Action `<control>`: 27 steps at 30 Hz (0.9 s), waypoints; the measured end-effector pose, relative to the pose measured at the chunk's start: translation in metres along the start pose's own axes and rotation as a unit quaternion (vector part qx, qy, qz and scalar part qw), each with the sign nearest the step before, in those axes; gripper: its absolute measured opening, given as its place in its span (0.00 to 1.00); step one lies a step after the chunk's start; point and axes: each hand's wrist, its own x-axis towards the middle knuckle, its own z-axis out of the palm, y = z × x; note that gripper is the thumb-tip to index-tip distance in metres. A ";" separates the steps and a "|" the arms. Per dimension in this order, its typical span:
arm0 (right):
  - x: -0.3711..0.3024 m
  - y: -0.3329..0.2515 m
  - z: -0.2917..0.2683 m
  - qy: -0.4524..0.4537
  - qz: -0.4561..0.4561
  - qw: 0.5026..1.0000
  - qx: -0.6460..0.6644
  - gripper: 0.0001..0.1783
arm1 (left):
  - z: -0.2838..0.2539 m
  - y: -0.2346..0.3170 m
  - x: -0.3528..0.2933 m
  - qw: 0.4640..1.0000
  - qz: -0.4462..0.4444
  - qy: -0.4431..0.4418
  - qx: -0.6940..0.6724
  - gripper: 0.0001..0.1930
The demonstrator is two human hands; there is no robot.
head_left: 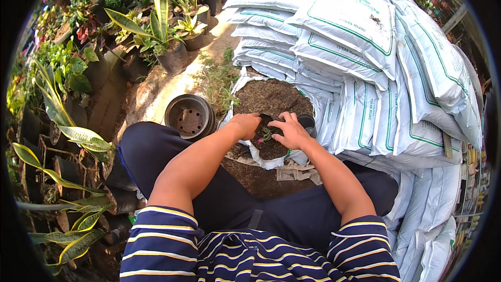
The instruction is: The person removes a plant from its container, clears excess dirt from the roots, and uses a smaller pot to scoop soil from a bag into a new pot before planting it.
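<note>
Outdoors, soil [271, 96] beside white sacks [347, 18].

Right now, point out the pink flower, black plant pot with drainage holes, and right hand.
Pink flower [260, 140]: head view, petals.
Black plant pot [183, 103]: head view, inner wall.
Right hand [293, 132]: head view, back.

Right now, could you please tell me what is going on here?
A person's left hand and right hand are over an open white sack of brown soil. The right fingers are spread beside a small pink-flowered plant; the left ones are at a dark piece I can't identify. A round black pot stands left, and full white sacks are piled right.
</note>
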 end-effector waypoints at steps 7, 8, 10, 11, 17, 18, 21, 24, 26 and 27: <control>-0.019 0.037 -0.009 0.165 0.190 0.968 -0.004 0.32 | -0.004 0.003 -0.007 1.000 0.003 -0.018 0.019 0.36; -0.021 0.044 -0.006 0.168 0.253 0.953 -0.013 0.35 | -0.006 0.005 -0.008 1.000 0.002 -0.025 0.016 0.36; -0.025 0.069 0.002 0.117 0.367 0.923 -0.005 0.46 | -0.007 0.006 -0.009 0.999 0.004 -0.029 0.015 0.36; -0.026 0.087 0.007 0.080 0.385 0.919 0.032 0.46 | -0.006 0.007 -0.010 1.000 0.007 -0.025 0.016 0.36; -0.023 0.130 0.043 0.054 0.364 0.887 0.279 0.46 | 0.000 -0.001 -0.006 0.999 0.023 -0.013 0.027 0.35; -0.020 0.126 0.042 0.033 0.348 0.889 0.297 0.45 | 0.001 -0.002 -0.006 0.999 0.022 -0.011 0.028 0.35; -0.005 0.103 0.030 -0.022 0.364 0.919 0.149 0.48 | -0.005 0.000 -0.006 0.999 0.001 -0.027 0.024 0.35; 0.005 0.081 0.024 -0.065 0.408 0.885 0.216 0.54 | -0.007 0.003 -0.007 0.999 0.001 -0.026 0.025 0.36; 0.014 0.081 0.023 -0.109 0.407 0.864 0.276 0.58 | -0.011 0.006 -0.008 0.999 -0.001 -0.024 0.025 0.36; 0.015 0.085 0.023 -0.116 0.395 0.867 0.282 0.59 | -0.011 0.008 -0.008 0.999 0.001 -0.024 0.023 0.36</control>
